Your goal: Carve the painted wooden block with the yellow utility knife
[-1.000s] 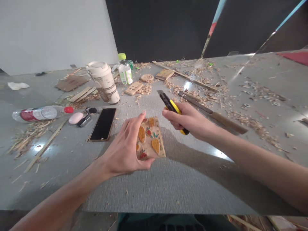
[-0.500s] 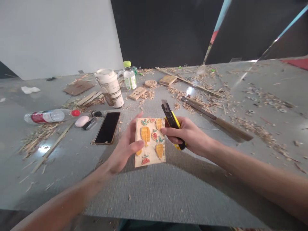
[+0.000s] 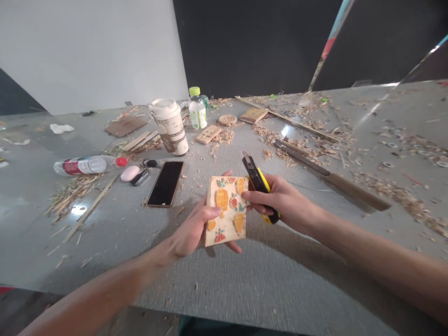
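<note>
A pale wooden block (image 3: 229, 217) with orange and red fruit shapes and green leaves on its face is held up over the grey table. My left hand (image 3: 198, 221) grips it from the left and beneath, thumb across the face and fingertips showing past its top and bottom edges. In my right hand (image 3: 275, 198) is a yellow and black utility knife (image 3: 259, 179), its tip pointing up and away. The right thumb rests at the block's right edge.
Left of my hands lie a black phone (image 3: 165, 184), a pink oval item (image 3: 129, 173) and a bottle (image 3: 86, 165). Beyond stand a cup (image 3: 171, 128) and green-capped bottle (image 3: 198, 111). A long wooden-handled blade (image 3: 329, 175) and shavings lie right.
The view has shifted, so the table things appear farther right. My left hand has changed its hold: fingertips now show below the block. The knife stays in my right hand.
</note>
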The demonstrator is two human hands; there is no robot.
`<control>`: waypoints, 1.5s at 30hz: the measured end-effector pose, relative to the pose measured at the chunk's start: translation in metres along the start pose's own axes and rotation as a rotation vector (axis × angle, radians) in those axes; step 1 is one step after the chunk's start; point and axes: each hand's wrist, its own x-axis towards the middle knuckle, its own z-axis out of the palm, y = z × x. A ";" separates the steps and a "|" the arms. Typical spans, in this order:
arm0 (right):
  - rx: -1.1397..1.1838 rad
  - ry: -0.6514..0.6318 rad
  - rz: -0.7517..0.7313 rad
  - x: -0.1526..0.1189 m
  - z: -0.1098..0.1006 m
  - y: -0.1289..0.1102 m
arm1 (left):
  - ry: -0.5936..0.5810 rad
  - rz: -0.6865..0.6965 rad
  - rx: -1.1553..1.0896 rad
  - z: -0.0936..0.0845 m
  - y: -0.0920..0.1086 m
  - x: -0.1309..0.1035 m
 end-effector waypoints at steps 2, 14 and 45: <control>-0.017 0.005 0.012 0.000 0.000 0.000 | -0.016 0.026 -0.036 -0.001 -0.001 0.001; -0.120 -0.006 -0.067 -0.002 -0.007 -0.001 | -0.018 0.098 -0.044 -0.005 -0.004 0.004; 0.026 0.028 0.020 -0.004 -0.002 -0.004 | -0.050 0.131 -0.198 0.001 -0.012 0.010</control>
